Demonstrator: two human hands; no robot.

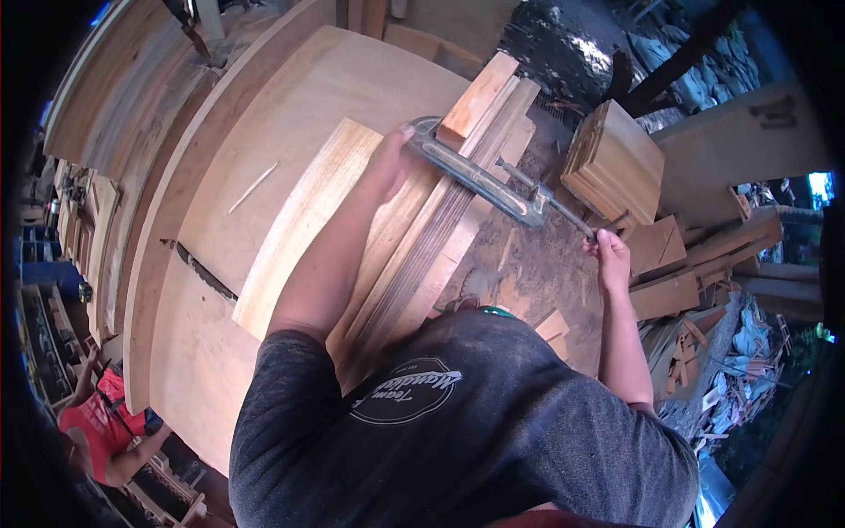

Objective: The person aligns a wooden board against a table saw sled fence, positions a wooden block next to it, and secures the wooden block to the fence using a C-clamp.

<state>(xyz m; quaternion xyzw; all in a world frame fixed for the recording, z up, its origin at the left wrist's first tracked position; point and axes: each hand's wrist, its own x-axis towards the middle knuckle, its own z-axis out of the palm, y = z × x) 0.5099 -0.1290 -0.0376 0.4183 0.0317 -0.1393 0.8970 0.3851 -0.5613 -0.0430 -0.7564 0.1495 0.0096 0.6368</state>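
A metal C-clamp (475,180) reaches across the edge of the bench, over several long wooden boards (409,242) laid side by side. My left hand (392,165) is closed around the clamp's far-left end, with the thumb on top; its other fingers are mostly hidden. Out past the bench edge, my right hand (609,253) pinches the outer end of the clamp's screw (568,214). A short wood block (478,101) lies beside the clamp on the boards. Left of my forearm is a wide pale plank (304,216).
A saw blade (204,273) pokes up through the plywood tabletop (326,84), near a pencil (253,187). Stacked wood pieces (616,163) stand to the right, above scrap wood (687,352). Another person in a red top (104,422) is at lower left.
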